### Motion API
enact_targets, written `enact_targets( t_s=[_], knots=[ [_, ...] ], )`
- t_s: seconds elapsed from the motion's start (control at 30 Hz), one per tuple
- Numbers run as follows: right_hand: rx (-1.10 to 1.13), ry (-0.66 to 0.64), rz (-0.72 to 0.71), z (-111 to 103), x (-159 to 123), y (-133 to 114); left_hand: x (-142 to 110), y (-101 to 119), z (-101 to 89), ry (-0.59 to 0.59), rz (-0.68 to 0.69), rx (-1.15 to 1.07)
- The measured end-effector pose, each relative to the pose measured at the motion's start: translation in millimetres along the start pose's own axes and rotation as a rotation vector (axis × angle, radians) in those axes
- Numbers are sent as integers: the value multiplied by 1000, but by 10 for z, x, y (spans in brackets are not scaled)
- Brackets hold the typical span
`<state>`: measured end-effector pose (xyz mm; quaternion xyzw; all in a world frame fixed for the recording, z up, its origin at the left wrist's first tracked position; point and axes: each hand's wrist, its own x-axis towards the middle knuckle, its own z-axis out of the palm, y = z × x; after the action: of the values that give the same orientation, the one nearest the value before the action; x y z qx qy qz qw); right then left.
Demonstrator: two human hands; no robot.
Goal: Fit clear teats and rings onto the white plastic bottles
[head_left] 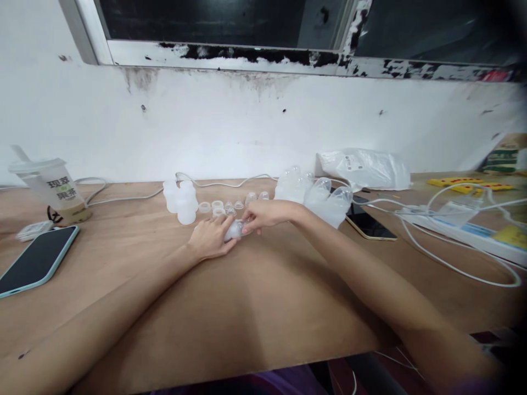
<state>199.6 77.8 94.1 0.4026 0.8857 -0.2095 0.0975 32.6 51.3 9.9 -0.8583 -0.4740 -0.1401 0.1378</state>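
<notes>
Between my hands a small translucent baby bottle (233,230) lies tilted near the tabletop. My left hand (212,237) is closed around its body. The fingers of my right hand (263,214) pinch the clear dome end of the same bottle. Just behind my hands are several white rings (205,207) and small clear nipples (239,204). Two clear dome caps (251,198) stand beside them, close to my right hand. Open white bottle bodies (186,203) stand upright to the left. On the right, several bottles with dome caps (323,200) are grouped behind my right forearm.
A drink cup (61,189) and a phone (39,258) are at the left. To the right lie a dark phone (370,222), a plastic bag (366,169), a power strip (473,230) with looping white cables and yellow strips (469,185). A wall bounds the wooden table (230,318).
</notes>
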Motion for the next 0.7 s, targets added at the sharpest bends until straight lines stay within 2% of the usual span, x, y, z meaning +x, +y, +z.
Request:
enact_targets(
  t_s=[0.13, 0.33, 0.47, 0.57, 0.63, 0.7],
  knots=[
    [65, 81, -15, -7, 18, 64, 15, -28, -36, -10, -49, -9],
    [184, 82, 1, -23, 19, 94, 45, 7, -73, -22, -121, -53],
    [127, 106, -20, -39, 13, 119, 74, 2, -65, -52, -189, -85],
    [-59, 277, 24, -122, -69, 186, 90, -50, -59, -55, -260, -104],
    [-198, 450, 113, -188, -135, 241, 95, -100, -57, -44, -313, -120],
    [-305, 545, 216, -210, -151, 296, 96, -141, -55, -35, -357, -144]
  ],
)
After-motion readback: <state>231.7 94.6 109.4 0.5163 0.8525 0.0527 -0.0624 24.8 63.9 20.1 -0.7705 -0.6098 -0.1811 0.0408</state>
